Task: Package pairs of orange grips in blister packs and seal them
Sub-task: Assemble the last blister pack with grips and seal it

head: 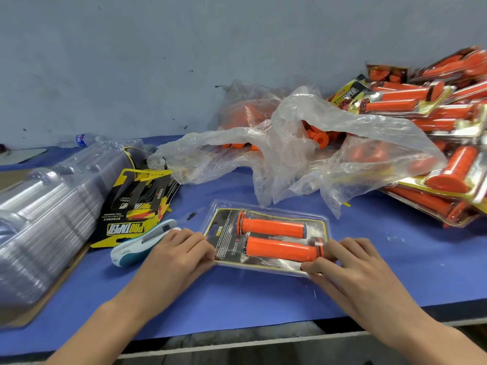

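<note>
A blister pack (226,234) holding two orange grips (271,227) lies just right of a stapler (142,243). The left hand (176,256) and right hand (353,267) pinch its ends in curled fingers, likely pressing it shut for sealing

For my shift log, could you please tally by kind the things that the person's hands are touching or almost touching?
Clear plastic blister pack: 1
Orange ribbed rubber grips inside it: 2
Black and yellow printed card inside it: 1
White and teal stapler: 1
Total: 5
</note>
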Motion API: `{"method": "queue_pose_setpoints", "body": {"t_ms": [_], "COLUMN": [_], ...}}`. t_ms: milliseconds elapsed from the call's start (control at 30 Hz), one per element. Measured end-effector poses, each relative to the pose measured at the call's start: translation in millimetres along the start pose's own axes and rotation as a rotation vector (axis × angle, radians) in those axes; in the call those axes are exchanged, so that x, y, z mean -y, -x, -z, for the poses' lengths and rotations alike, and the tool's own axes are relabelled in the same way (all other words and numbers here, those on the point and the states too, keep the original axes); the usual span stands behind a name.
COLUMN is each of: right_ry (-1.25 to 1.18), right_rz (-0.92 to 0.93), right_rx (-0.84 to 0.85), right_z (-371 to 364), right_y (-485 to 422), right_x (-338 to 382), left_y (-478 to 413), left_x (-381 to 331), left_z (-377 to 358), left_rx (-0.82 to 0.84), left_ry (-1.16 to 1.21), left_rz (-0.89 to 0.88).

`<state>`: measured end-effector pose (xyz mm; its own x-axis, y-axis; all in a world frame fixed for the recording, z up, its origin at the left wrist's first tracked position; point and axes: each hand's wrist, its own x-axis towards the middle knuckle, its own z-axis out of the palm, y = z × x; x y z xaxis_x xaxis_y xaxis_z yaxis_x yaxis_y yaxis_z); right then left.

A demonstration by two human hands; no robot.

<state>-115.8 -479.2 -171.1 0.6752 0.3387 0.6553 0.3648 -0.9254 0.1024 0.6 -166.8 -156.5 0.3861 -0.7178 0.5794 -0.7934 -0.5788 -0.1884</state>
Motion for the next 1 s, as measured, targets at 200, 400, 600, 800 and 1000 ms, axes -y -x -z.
{"method": "queue_pose_setpoints", "body": {"t_ms": [200,400,600,800,1000], "right_ry": [-0.047,-0.064,-0.032,0.068,0.007], "right_rz": [-0.004,-0.015,0.035,-0.007,0.037], "right_rx": [0.001,0.023,0.018,-0.048,-0.034], "right_z": [-4.5,-2.6,-4.4,-6.0,-10.0], "right_y": [1.4,0.0,-1.8,-6.5,-11.7], "right_x": [-0.2,3.2,13.9,19.7,22.5], "left_y": [0.6,-4.8,-13.7,-20.0,-18.0], "left_x": [-6.0,-20.7,-57.5,-60.0,-62.3], "left_z": [4.0,8.5,-7.6,-8.3,-13.9], "left_rx": [0.010,0.001,0.016,-0.004,-0.042], "left_ry": [0.021,0.048,-0.003,-0.026,0.044], "left_rz": [0.023,0.000,-0.118,-0.111,-0.113]}}
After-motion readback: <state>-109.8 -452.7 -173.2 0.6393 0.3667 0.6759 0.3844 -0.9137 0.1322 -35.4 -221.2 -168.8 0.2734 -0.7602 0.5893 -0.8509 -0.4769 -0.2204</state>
